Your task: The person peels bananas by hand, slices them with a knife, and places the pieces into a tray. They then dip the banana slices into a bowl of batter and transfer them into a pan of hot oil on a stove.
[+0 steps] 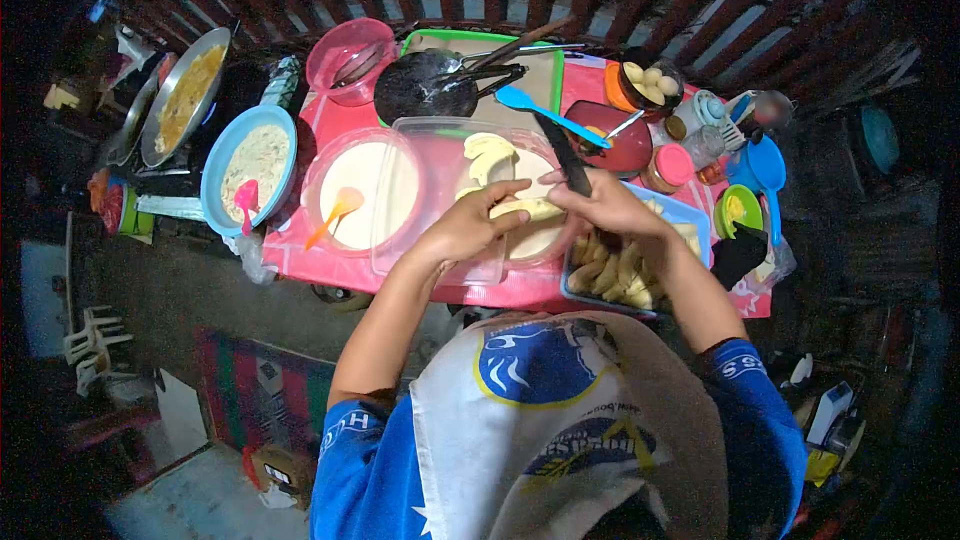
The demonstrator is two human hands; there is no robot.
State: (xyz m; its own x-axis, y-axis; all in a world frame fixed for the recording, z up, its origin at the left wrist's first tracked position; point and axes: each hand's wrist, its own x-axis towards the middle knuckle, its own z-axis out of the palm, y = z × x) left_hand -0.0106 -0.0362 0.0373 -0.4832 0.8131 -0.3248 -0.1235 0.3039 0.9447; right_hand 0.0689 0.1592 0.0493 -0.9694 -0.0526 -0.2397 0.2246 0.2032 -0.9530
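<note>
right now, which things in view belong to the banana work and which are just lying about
Likely in use:
pale yellow banana, held in the left hand
long, dark, knife-like tool, in the right hand
blue rectangular plastic tub of bananas

Seemingly lying about:
bright blue plastic spatula
translucent pink plastic basin
white plastic chairs

Banana [530,209] in left hand [468,224]
</note>
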